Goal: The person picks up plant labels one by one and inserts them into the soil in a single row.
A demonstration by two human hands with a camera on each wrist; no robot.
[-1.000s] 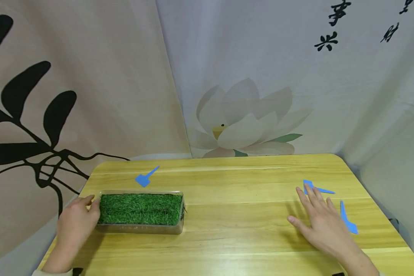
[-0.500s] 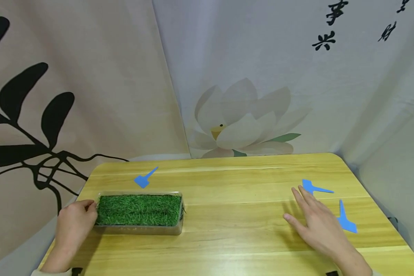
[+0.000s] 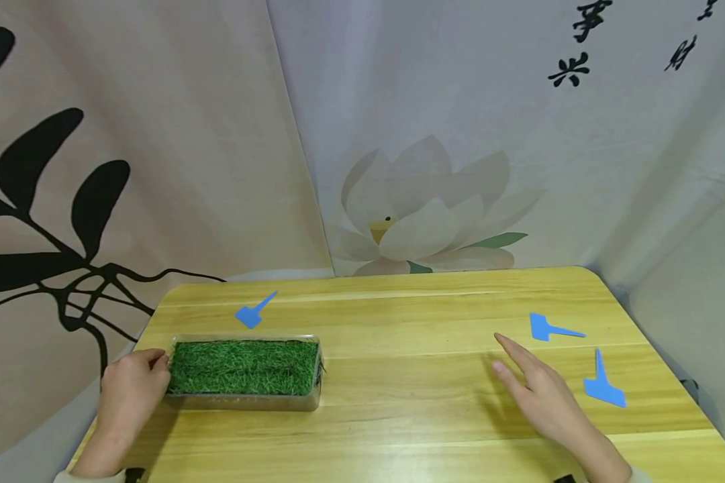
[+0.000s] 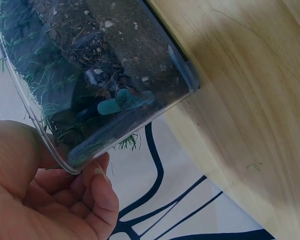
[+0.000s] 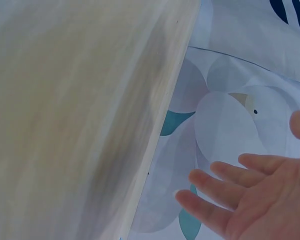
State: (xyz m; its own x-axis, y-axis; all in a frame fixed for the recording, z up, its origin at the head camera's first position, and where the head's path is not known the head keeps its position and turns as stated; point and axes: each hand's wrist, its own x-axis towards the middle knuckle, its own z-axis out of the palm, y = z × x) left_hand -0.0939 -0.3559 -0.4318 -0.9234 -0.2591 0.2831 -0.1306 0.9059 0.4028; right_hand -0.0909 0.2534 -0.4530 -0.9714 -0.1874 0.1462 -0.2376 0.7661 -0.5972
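Observation:
A clear plastic box (image 3: 248,402) stands at the left of the table, with soil inside and green artificial grass (image 3: 244,367) on top. My left hand (image 3: 131,386) pinches the rim at the box's left end. In the left wrist view, the thumb and curled fingers of the left hand (image 4: 55,185) meet at the box's corner, and a teal piece (image 4: 125,102) shows through the wall. My right hand (image 3: 544,396) hovers over the right side of the table, fingers extended and holding nothing. Beside it lie two blue T-shaped plant labels, one farther back (image 3: 546,328) and one nearer (image 3: 604,388).
Behind the box lies another blue plant label (image 3: 254,312). The wooden table (image 3: 411,376) ends at a back edge against a printed curtain (image 3: 423,100) with a lotus, dark leaves and black characters.
My right hand has drifted left and turned more onto its side, uncovering both blue labels on the right. My left hand keeps its hold at the box's end.

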